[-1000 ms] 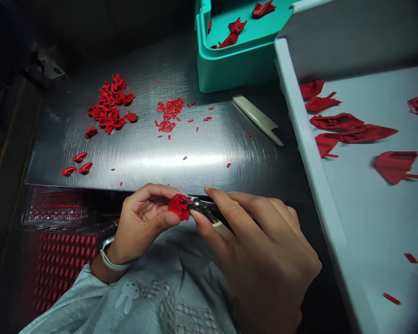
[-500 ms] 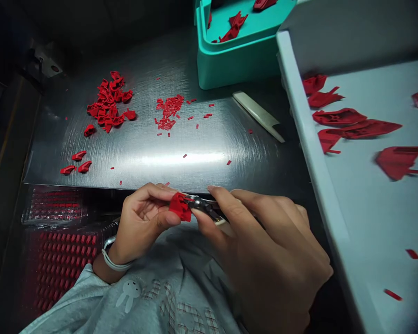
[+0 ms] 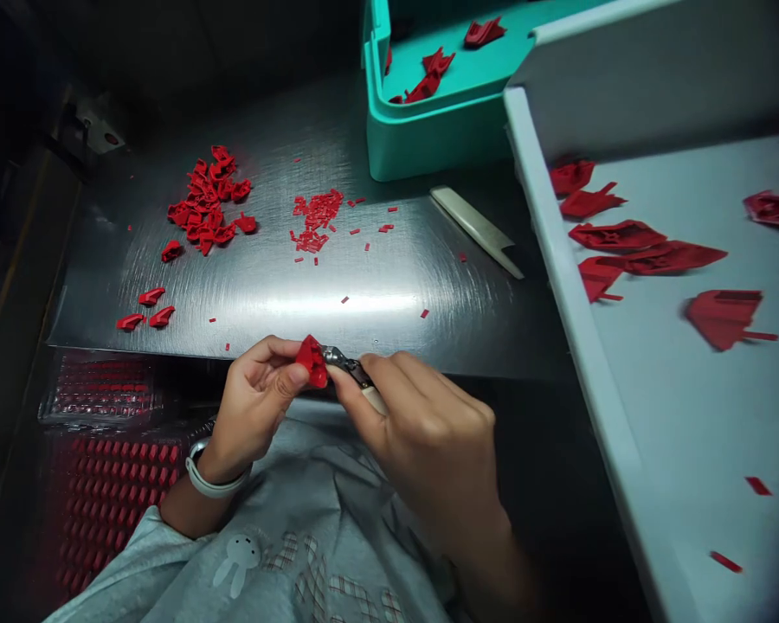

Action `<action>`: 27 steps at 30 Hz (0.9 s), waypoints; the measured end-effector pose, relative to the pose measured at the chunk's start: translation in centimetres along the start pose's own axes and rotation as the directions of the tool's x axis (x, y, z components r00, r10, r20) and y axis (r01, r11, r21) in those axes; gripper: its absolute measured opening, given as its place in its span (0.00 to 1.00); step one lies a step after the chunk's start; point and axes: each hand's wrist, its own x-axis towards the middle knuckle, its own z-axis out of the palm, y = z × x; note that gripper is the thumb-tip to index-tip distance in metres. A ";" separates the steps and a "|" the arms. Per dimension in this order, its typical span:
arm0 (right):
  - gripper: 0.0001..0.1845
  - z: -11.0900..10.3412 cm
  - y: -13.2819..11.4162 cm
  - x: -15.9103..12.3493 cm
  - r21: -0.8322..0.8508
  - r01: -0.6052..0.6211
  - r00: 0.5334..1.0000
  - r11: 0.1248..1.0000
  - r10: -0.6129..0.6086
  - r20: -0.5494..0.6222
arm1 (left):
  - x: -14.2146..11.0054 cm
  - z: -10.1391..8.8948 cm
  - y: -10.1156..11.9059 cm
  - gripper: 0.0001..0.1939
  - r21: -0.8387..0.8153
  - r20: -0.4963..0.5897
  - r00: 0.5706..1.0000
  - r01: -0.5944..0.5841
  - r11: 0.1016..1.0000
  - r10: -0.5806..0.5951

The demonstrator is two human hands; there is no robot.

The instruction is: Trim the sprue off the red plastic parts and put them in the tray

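Between the thumb and fingers of my left hand [image 3: 254, 398] is a small red plastic part [image 3: 312, 362], held over the near edge of the metal table. My right hand [image 3: 421, 415] is closed around a pair of nippers [image 3: 350, 368] with pale handles. Their dark metal jaws touch the right side of the red part; the cutting tips are too small to make out. Beyond my hands lie a heap of similar red parts [image 3: 201, 203] and a pile of tiny red offcuts [image 3: 318, 216].
Three red pieces [image 3: 151, 309] sit at the table's left. A pale curved handle piece [image 3: 473, 227] lies right of the offcuts. A teal bin [image 3: 438, 143] and a white-walled tray [image 3: 575, 329] hold more red parts. Clear trays [image 3: 120, 484] of red pieces stand lower left.
Both hands have shifted left and slightly up with the red part and nippers. The right hand has closed more around the handles. The red part has turned; the thin stub on its right no longer shows.
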 end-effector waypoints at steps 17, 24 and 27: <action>0.21 1.0 2.8 -0.5 0.449 -0.250 0.968 0.858 0.236 0.089 | 6.8 -17.4 10.1 0.11 0.984 -0.097 0.906 0.150 -0.100 0.412; 0.16 0.6 2.9 -0.3 0.416 -0.188 0.982 0.889 0.174 0.073 | 8.6 -16.4 11.2 0.15 0.978 -0.039 0.933 0.109 -0.177 0.358; 0.16 0.6 2.7 -0.2 0.410 -0.184 0.983 0.893 0.164 0.083 | 10.6 -13.9 11.0 0.18 0.968 0.027 0.944 0.057 -0.243 0.329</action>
